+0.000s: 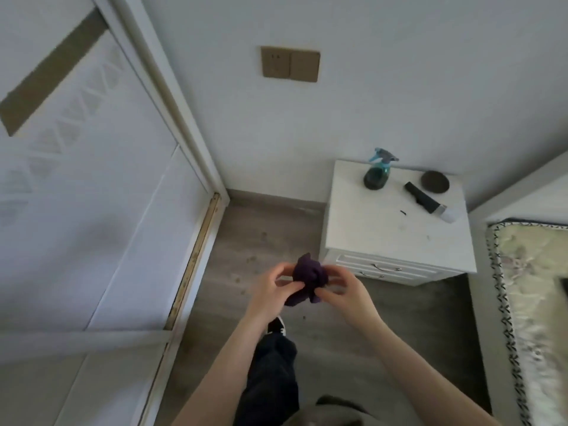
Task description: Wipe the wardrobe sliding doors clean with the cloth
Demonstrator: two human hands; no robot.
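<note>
The fingers (281, 269) of the left hand (270, 289) and right hand (349, 292) pinched the bunched cloth (307, 276); the wardrobe sliding doors (92, 195) stood leftward, nearer the left hand.

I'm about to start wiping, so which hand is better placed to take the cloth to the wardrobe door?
Probably the left hand: it and the right hand both grip the cloth, but the wardrobe door stands on the left.
</note>
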